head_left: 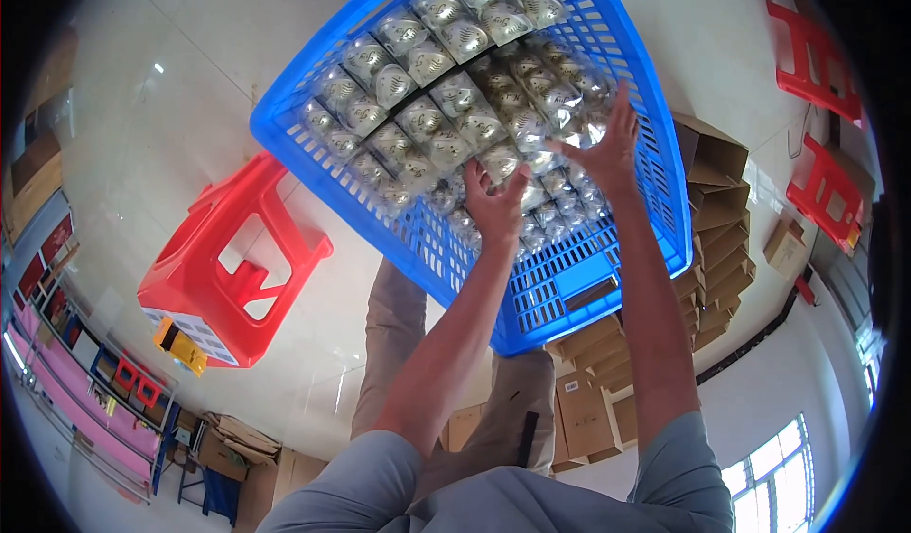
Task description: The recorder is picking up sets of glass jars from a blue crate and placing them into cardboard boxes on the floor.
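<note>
A blue plastic basket point(607, 291) with slotted walls stands in front of me. In it, clear packs of shiny silvery balls point(418, 130) with dark markings lie in rows and layers. My left hand point(495, 208) reaches in over the near side, its thumb and fingers closed round the near end of one clear pack of balls point(499, 160). My right hand point(609, 158) is inside the right wall with thumb and fingers spread, beside the packs on that side. Its fingertips are near the packs; I cannot tell whether they touch. More packs sit lower in the basket's near part.
A red plastic stool point(204, 272) lies on its side left of the basket, a yellow object point(178, 346) at its end. Open cardboard boxes point(716, 210) are stacked right of the basket. Two more red stools point(824, 196) are at far right. A pink-topped rack point(104, 410) stands lower left.
</note>
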`<state>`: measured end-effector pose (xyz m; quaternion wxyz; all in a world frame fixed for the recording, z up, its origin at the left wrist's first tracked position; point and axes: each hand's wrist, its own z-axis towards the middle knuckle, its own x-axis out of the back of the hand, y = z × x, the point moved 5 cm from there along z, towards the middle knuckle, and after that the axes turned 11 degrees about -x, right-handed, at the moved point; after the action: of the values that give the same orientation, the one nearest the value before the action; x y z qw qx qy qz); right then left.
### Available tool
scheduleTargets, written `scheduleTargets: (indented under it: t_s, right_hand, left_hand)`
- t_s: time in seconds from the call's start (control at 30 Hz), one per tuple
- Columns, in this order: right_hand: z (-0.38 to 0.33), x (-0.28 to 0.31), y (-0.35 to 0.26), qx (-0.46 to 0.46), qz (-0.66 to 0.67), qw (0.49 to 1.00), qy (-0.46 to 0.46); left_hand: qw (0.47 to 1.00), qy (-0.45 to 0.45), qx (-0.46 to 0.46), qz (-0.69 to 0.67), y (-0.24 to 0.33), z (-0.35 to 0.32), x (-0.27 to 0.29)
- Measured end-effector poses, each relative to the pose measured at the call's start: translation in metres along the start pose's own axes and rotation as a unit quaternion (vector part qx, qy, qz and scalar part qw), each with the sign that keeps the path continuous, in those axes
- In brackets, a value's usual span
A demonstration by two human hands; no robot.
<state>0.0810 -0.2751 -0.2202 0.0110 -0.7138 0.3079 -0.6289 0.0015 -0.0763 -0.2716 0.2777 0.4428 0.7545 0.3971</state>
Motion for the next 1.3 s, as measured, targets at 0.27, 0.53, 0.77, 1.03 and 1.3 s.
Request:
scheduleTargets:
  t_s: [0.27,0.53,0.77,1.03,1.3]
  right_hand:
    - [0.016,-0.016,0.047,-0.068,0.158,0.978,-0.118]
    - [-0.148,0.048,0.056,-0.311,0.166,0.924,-0.147]
    - [-0.226,-0.048,0.09,-0.43,0.295,0.836,-0.174]
    - [-0.24,-0.06,0.107,-0.382,0.407,0.823,-0.108]
    - [-0.248,-0.068,0.16,-0.427,0.382,0.798,-0.187]
  left_hand:
    - [0.987,-0.137,0.035,-0.079,-0.014,0.016,-0.006]
    - [0.956,-0.204,0.174,0.12,-0.014,-0.081,0.075]
    - [0.861,-0.322,0.017,0.393,-0.016,-0.038,0.088]
    - [0.871,-0.358,-0.075,0.33,-0.03,-0.046,0.083]
    - [0.856,-0.375,-0.038,0.355,-0.059,-0.031,0.056]
